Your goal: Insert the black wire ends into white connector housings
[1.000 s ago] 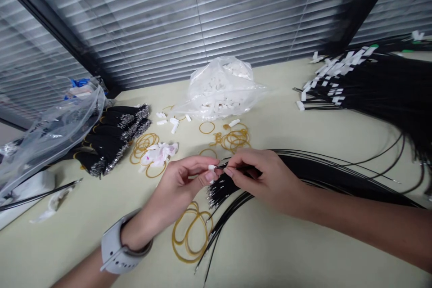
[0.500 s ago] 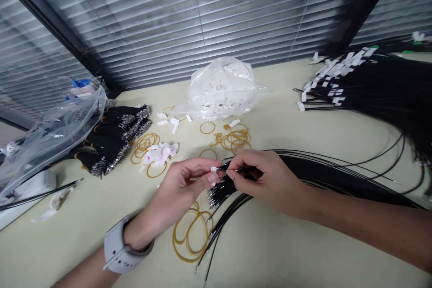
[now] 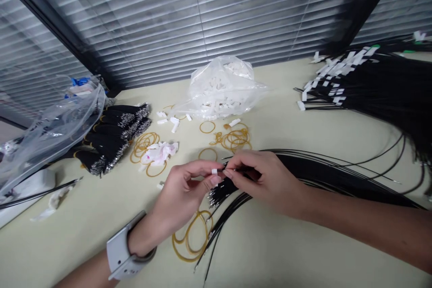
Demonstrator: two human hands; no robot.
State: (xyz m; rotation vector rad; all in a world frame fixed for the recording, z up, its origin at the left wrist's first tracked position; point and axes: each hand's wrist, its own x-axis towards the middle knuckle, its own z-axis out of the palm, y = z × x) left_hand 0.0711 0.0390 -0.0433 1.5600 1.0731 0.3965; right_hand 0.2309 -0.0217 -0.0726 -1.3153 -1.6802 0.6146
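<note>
Between the thumb and fingers of my left hand is a small white plastic connector housing. My right hand pinches a thin black wire close to its end, and that end meets the housing; how deep it sits I cannot tell. Beneath both hands lies a bundle of black wires with bare metal terminals at its left end. More loose black wires curve along the near side of the bundle. A grey watch strap is round my left wrist.
A clear bag of white housings stands at the back. Yellow rubber bands and loose white housings lie about. Tied black wire bundles sit left, near a plastic bag. Wires with white housings are heaped right.
My fingertips have drawn slightly closer together, with the right hand a little further left. Housing and wire are still held; my left wrist has shifted slightly right.
</note>
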